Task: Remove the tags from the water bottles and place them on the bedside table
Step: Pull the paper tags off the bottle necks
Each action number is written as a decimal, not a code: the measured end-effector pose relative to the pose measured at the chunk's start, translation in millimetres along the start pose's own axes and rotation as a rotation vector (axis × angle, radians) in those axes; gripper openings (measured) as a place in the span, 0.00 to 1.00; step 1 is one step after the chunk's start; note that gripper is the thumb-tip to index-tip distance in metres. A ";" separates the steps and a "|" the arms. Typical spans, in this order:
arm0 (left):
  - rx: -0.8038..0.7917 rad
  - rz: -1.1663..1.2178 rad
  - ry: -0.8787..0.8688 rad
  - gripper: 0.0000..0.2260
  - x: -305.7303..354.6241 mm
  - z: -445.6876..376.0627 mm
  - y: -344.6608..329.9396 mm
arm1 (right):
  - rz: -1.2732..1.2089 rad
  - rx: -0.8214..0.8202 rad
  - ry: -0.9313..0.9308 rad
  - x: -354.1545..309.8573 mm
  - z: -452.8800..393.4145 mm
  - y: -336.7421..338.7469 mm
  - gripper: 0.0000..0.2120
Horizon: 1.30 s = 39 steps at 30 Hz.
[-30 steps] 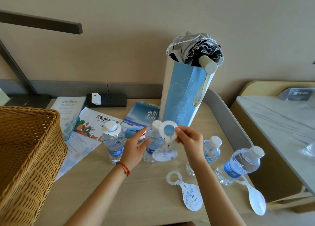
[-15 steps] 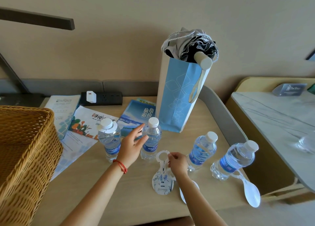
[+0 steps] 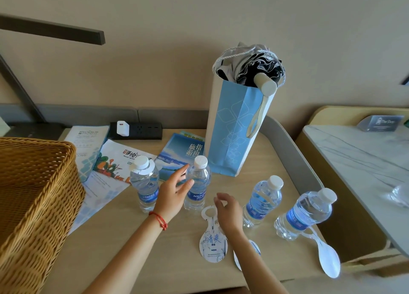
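Four water bottles stand on the bedside table (image 3: pixel 132 258). Left hand (image 3: pixel 174 190), fingers straight, touches the second bottle (image 3: pixel 197 184). Right hand (image 3: pixel 228 211), loosely curled, hovers over a detached tag (image 3: pixel 213 242). Wicker basket (image 3: pixel 35 196) at 9 o'clock

Soft, even daylight is filling the scene, bright without being harsh; its source is not showing. Shadows are lying faint and short under the water bottles (image 3: pixel 197 183) and beneath the wicker basket (image 3: pixel 33 205). Small highlights are glinting on the clear plastic, and the marble top (image 3: pixel 365 160) at the right is looking pale, nearly washed out. The wide-angle lens is bending straight lines toward the frame edges. Focus is holding fairly sharp at the centre, while the far right edge is smearing into blur.
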<state>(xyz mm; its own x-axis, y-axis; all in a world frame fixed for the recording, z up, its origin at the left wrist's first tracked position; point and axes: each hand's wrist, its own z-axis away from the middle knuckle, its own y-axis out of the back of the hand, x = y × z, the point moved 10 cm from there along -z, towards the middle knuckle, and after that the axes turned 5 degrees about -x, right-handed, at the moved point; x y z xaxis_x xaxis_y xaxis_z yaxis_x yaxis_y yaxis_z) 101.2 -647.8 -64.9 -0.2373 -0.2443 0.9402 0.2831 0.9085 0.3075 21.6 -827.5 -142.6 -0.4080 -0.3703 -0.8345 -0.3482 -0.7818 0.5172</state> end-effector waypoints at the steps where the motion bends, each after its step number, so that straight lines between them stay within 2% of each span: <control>1: 0.012 0.007 0.000 0.21 1.6 2.7 1.0 | -0.038 0.011 0.043 -13.2 3.3 5.2 0.11; 7: 0.063 0.037 -0.008 0.19 9.2 35.5 16.6 | -0.266 0.095 0.291 -95.0 27.6 42.8 0.04; 11: 0.248 -0.045 -0.056 0.14 17.2 64.5 57.3 | -0.318 -0.064 0.407 -137.5 42.5 25.1 0.05; 17: 0.437 -0.143 -0.043 0.14 10.7 86.4 114.7 | -0.307 -0.265 0.402 -163.6 44.8 -36.0 0.08; 21: 0.419 -0.102 0.055 0.18 -9.5 75.9 129.4 | -0.249 -0.301 0.360 -171.4 33.9 -69.0 0.08; 26: 0.342 -0.027 0.146 0.23 -29.4 54.4 126.3 | -0.195 -0.311 0.278 -173.9 15.6 -89.6 0.12; 39: 0.329 0.036 0.183 0.25 -50.0 34.3 122.6 | -0.310 -0.369 0.193 -183.9 5.7 -97.0 0.08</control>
<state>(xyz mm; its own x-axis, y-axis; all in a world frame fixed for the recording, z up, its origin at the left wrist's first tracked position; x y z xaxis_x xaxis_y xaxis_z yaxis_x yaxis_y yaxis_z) 115.9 -512.5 -79.3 -0.0542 -0.2396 0.9694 -0.0323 0.9707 0.2381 125.6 -680.7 -38.3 -0.1578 -0.1522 -0.9757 -0.0926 -0.9814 0.1681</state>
